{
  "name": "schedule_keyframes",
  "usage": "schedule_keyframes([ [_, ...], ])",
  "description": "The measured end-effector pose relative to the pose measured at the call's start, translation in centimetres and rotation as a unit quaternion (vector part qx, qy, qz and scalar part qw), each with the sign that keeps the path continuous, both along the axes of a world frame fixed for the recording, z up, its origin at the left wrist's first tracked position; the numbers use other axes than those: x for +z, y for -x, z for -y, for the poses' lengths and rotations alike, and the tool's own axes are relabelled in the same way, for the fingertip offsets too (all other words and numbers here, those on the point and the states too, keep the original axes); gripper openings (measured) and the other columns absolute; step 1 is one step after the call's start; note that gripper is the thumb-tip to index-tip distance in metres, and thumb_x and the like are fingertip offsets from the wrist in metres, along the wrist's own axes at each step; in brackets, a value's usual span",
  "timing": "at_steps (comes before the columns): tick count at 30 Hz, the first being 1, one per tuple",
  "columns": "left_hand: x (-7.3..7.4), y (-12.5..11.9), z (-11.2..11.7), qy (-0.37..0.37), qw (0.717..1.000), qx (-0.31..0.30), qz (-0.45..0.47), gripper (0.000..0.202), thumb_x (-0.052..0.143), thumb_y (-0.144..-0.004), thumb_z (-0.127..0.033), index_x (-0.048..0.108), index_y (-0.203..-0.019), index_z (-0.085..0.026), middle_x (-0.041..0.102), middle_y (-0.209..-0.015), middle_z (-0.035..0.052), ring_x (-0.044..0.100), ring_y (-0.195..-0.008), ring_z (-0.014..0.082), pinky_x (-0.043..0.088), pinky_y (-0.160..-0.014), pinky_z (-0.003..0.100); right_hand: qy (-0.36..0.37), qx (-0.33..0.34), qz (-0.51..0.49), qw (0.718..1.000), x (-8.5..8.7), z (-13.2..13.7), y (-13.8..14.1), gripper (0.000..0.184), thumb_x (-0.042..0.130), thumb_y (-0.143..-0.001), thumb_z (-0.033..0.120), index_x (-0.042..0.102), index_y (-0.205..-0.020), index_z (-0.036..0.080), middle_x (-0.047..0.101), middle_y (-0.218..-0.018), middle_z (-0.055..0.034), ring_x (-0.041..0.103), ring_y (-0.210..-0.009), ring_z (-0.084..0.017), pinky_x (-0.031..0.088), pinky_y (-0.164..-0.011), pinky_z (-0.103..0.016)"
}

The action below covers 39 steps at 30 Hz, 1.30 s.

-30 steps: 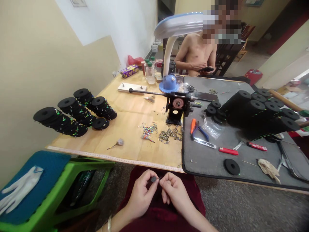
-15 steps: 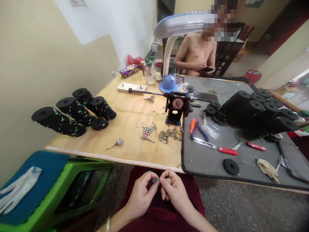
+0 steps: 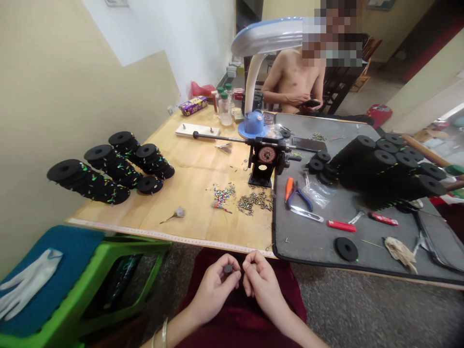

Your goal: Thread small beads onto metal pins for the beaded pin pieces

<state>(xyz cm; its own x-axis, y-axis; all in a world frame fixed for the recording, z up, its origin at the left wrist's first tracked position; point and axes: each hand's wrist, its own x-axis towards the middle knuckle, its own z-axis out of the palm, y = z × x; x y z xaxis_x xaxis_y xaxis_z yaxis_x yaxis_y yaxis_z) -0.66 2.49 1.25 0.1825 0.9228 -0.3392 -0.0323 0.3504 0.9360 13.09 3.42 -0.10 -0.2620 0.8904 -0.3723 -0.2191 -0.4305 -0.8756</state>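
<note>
Between the thumb and fingers of my left hand [image 3: 217, 285] is a small dark round piece with a ridged look [image 3: 228, 268]. My right hand [image 3: 261, 278] is closed beside it, a narrow gap from the left fingertips; whatever its pinched fingers hold is too small to make out. Both hands are over my lap, just below the table's front edge. Beyond them on the wooden top lie a pile of small metal pieces [image 3: 251, 203] and a pile of colourful beads [image 3: 224, 194]. A black hand-cranked winder [image 3: 264, 162] stands behind these piles.
Black foam spools [image 3: 68, 169] are stacked at left, and taller black stacks [image 3: 384, 169] stand at right. Pliers [image 3: 300, 195], a red-handled knife [image 3: 341, 225] and a foam disc [image 3: 346, 248] lie on the grey mat [image 3: 308, 241]. A lamp [image 3: 253, 124] stands behind; a person sits opposite.
My hands have moved slightly apart, opening a small gap between the fingertips. The dark round piece has shifted a little left with my left hand.
</note>
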Motion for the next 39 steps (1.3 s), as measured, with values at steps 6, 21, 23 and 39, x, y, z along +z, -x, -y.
schedule_keyframes([
  [6,0.2,0.2,-0.1,0.018,0.999,0.006,0.035,0.013,0.056,-0.080,-0.027,0.050,-0.073,-0.018,0.055,-0.061,-0.0015,0.052,-0.060,0.0130,0.043,-0.061,0.025,-0.016,0.002,0.022,1.000,-0.1,0.0,-0.1,0.032,0.054,-0.082,0.050,0.041,-0.077,0.021,0.037,-0.038,0.0129,0.027,-0.033,-0.006,0.024,-0.040,-0.019],
  [21,0.3,0.3,-0.5,0.030,0.999,-0.005,0.034,0.014,0.056,-0.080,-0.027,0.049,-0.072,-0.018,0.053,-0.064,-0.0018,0.052,-0.064,0.0132,0.043,-0.066,0.026,-0.012,-0.012,0.020,1.000,0.0,-0.1,0.1,0.030,0.055,-0.082,0.047,0.041,-0.076,0.021,0.036,-0.040,0.0134,0.027,-0.033,-0.005,0.023,-0.039,-0.018],
  [23,0.2,0.2,-0.4,0.029,0.999,-0.013,0.038,0.015,0.056,-0.080,-0.028,0.048,-0.072,-0.018,0.052,-0.064,-0.0018,0.051,-0.063,0.0130,0.043,-0.065,0.026,-0.014,-0.012,0.022,1.000,0.1,-0.2,0.0,0.031,0.054,-0.082,0.047,0.041,-0.076,0.021,0.036,-0.039,0.0135,0.027,-0.033,-0.005,0.022,-0.038,-0.018],
  [39,-0.9,0.3,-0.5,-0.016,1.000,-0.009,-0.014,0.017,0.056,-0.082,-0.031,0.050,-0.074,-0.018,0.048,-0.067,-0.0030,0.041,-0.062,0.0110,0.036,-0.059,0.022,-0.026,0.005,0.008,1.000,-0.5,-0.4,0.3,0.031,0.054,-0.083,0.048,0.042,-0.077,0.020,0.036,-0.042,0.0130,0.027,-0.035,-0.005,0.018,-0.038,-0.018],
])
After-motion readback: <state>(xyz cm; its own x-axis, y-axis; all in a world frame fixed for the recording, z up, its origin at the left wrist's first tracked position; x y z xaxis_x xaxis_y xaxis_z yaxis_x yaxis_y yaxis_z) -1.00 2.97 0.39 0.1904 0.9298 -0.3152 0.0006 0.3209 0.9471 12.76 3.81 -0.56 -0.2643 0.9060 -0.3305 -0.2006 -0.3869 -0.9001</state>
